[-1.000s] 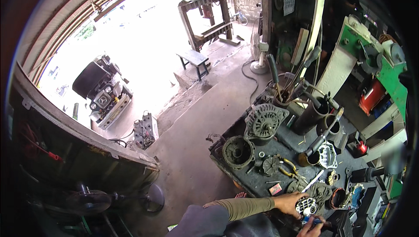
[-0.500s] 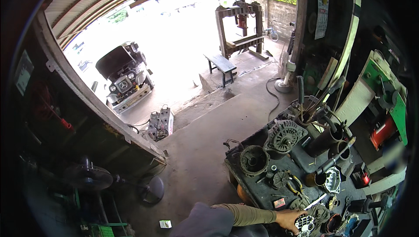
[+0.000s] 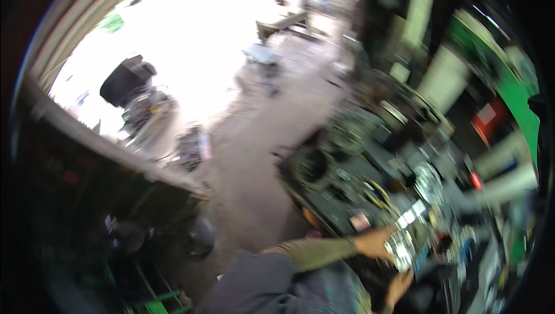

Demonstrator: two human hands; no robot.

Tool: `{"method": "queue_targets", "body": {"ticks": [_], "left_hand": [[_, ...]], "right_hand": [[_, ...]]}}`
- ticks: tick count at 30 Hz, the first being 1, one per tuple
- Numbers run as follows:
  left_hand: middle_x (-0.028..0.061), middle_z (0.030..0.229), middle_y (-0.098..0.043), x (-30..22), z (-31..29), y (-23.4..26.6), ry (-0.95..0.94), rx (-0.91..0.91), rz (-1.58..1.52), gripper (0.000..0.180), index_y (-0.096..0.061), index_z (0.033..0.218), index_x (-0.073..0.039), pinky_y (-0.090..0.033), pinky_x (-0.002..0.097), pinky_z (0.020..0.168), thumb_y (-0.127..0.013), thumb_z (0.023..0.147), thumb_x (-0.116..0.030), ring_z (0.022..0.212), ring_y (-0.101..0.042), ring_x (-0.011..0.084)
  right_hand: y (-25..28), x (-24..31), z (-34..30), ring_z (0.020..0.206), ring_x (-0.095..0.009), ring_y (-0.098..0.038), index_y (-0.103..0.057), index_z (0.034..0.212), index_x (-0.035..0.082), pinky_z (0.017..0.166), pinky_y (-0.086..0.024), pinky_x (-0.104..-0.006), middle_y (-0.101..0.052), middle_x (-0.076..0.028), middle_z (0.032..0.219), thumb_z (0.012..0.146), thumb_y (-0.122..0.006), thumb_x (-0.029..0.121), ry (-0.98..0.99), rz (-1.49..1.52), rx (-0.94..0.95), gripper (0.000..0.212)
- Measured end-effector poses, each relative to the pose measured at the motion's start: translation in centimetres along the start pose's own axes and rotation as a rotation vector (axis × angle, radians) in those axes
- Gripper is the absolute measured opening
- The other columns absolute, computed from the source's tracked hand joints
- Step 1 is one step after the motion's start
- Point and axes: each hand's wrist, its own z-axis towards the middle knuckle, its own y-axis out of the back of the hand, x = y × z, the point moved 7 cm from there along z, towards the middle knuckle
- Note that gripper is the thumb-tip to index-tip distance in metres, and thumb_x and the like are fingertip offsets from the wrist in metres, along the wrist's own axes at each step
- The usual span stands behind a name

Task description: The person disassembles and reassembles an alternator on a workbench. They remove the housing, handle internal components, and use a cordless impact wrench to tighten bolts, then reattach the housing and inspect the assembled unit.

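Observation:
At the bench's near edge, my left hand (image 3: 374, 243) is closed on a silver, slotted alternator end housing (image 3: 400, 249). My right hand (image 3: 400, 285) is just below the housing, fingertips at or near its lower rim; blur hides whether they grip it. Beyond the housing, a pale flat strip (image 3: 411, 214) lies on the cluttered bench. Left of that are a small red-and-white box (image 3: 359, 221) and yellow-handled pliers (image 3: 378, 194). Another silver housing (image 3: 428, 182) sits farther back.
The dark workbench (image 3: 300, 191) carries a round, hollow metal part (image 3: 312, 165) and a finned alternator (image 3: 352, 129). A green-and-white stand (image 3: 509, 77) rises at the right. Concrete floor (image 3: 248, 181) runs left of the bench toward a parked vehicle (image 3: 141, 109).
My head view has swung, smearing the picture. My right hand has come into sight below the housing. The left hand still holds the housing, now more tilted and higher in view.

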Motion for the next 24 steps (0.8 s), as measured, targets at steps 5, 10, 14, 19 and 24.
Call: {"method": "queue_targets", "body": {"ticks": [5, 10, 14, 19, 24], "left_hand": [[0.0204, 0.142, -0.064, 1.7, 0.8, 1.9, 0.256, -0.038, 0.008, 0.103, -0.045, 0.154, 0.003, -0.045, 0.0391, 0.114, -0.092, 0.077, -0.047, 0.132, -0.061, 0.0309], [0.0152, 0.141, -0.063, 2.4, 0.9, 3.3, 0.567, -0.058, -0.352, 0.086, -0.047, 0.152, 0.002, -0.044, 0.0353, 0.113, -0.081, 0.087, -0.045, 0.13, -0.058, 0.0223], [0.0177, 0.139, -0.063, 2.3, 1.3, 2.5, 0.459, -0.075, -0.158, 0.094, -0.04, 0.154, 0.005, -0.043, 0.0347, 0.113, -0.081, 0.086, -0.046, 0.13, -0.058, 0.0241], [0.0125, 0.13, -0.066, 2.0, 0.5, 1.9, 0.618, -0.101, -0.31, 0.07, -0.052, 0.147, -0.005, -0.06, 0.0425, 0.088, -0.076, 0.092, -0.039, 0.112, -0.069, 0.0213], [0.0127, 0.12, -0.072, -0.4, -2.3, -1.1, 0.697, -0.026, -0.961, 0.065, -0.058, 0.142, -0.013, -0.061, 0.0449, 0.059, -0.058, 0.096, -0.059, 0.094, -0.075, 0.0285]], "right_hand": [[1.4, 3.7, -0.2, 0.112, -0.035, -0.066, -0.06, 0.134, -0.001, 0.1, -0.05, -0.0425, -0.068, -0.022, 0.122, 0.104, -0.064, 0.02, 0.055, 0.005, -0.161, 0.036], [-3.1, 3.8, 0.5, 0.103, -0.028, -0.07, -0.058, 0.139, 0.0, 0.093, -0.054, -0.0396, -0.072, -0.017, 0.115, 0.109, -0.06, 0.025, -0.209, 0.379, 0.112, 0.039], [-5.0, 1.1, 3.0, 0.105, -0.022, -0.069, -0.055, 0.143, -0.004, 0.086, -0.057, -0.0356, -0.069, -0.017, 0.13, 0.113, -0.051, 0.037, -0.258, 0.433, -0.075, 0.051], [-4.7, 1.5, 4.1, 0.1, -0.017, -0.067, -0.061, 0.138, -0.002, 0.073, -0.057, -0.0321, -0.067, -0.012, 0.128, 0.11, -0.057, 0.043, -0.493, 0.778, 0.125, 0.053], [2.4, 7.6, 3.8, 0.08, -0.008, -0.063, -0.075, 0.12, 0.003, 0.072, -0.052, -0.0247, -0.07, 0.001, 0.093, 0.106, -0.065, 0.043, -0.275, 0.584, 0.096, 0.043]]}}
